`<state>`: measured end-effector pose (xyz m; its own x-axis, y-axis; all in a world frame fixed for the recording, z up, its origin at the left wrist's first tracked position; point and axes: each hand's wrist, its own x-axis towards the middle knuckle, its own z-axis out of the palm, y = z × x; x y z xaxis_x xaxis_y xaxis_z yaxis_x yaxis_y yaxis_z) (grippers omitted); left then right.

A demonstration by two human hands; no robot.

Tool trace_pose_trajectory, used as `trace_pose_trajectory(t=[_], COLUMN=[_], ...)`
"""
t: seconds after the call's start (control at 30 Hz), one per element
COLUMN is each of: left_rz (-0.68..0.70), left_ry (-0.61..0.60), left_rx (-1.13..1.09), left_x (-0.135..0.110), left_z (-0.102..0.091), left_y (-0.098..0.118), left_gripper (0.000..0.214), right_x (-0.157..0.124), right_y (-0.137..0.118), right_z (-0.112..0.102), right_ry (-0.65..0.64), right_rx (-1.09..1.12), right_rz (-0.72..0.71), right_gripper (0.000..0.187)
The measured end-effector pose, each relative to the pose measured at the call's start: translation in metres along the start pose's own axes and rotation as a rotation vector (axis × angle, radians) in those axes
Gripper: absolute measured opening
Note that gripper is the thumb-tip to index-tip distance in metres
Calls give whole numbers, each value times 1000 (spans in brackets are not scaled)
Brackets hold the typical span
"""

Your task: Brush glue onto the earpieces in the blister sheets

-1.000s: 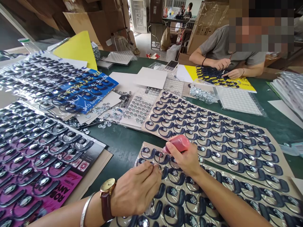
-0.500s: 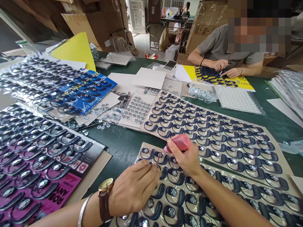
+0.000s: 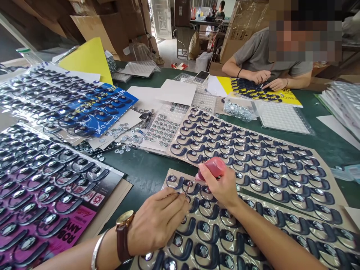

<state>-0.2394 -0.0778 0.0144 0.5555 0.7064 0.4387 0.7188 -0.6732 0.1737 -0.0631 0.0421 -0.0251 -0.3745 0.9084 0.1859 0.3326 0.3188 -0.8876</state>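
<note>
My right hand (image 3: 222, 187) is wrapped round a small red squeeze bottle (image 3: 213, 167), tilted so its nozzle points down and left. The nozzle is close to a dark hook-shaped piece with a shiny round centre (image 3: 190, 183) in the near board's top row. Pinched in my left hand (image 3: 160, 221) is a thin pointed metal tool (image 3: 187, 190), perhaps tweezers, its tip at that same piece. Most of the tool is hidden by my fingers. Under both hands lies the brown board (image 3: 168, 174), covered with rows of such pieces under clear film.
Another filled brown board (image 3: 315, 150) lies just beyond. Filled purple (image 3: 81, 221) and blue (image 3: 123, 107) sheets are at left. Loose metal washers (image 3: 119, 150), a tray of round metal parts (image 3: 161, 131) and a bag of parts (image 3: 239, 111) lie farther back. A co-worker (image 3: 258, 52) sits opposite.
The red bottle has tipped very slightly in my right hand. Both hands stay at nearly the same spot, and the whole view has shifted a little.
</note>
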Motion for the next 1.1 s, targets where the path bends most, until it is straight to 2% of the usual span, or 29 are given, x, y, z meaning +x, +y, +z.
trace_pose_trajectory(t=[0.27, 0.57, 0.67, 0.9, 1.0, 1.1], left_rz=[-137, -253, -334, -599, -611, -561], left_ry=[-32, 82, 114, 88, 90, 110], left_rx=[-156, -274, -347, -500, -495, -468], left_x=[-1, 2, 1, -3, -4, -3], left_z=[-5, -5, -5, -6, -6, -6], left_y=[-7, -15, -20, -28, -28, -28], left_gripper=[34, 30, 26, 16, 16, 17], right_x=[-2, -1, -2, -6, -7, 0], right_y=[-1, -5, -7, -1, -3, -14], right_z=[-2, -3, -3, 1, 1, -6], right_ry=[-42, -40, -40, -36, -57, -87], right_rx=[87, 22, 21, -20, 19, 121], right_rz=[50, 13, -28, -144, -163, -77], right_gripper=[25, 25, 24, 22, 21, 20])
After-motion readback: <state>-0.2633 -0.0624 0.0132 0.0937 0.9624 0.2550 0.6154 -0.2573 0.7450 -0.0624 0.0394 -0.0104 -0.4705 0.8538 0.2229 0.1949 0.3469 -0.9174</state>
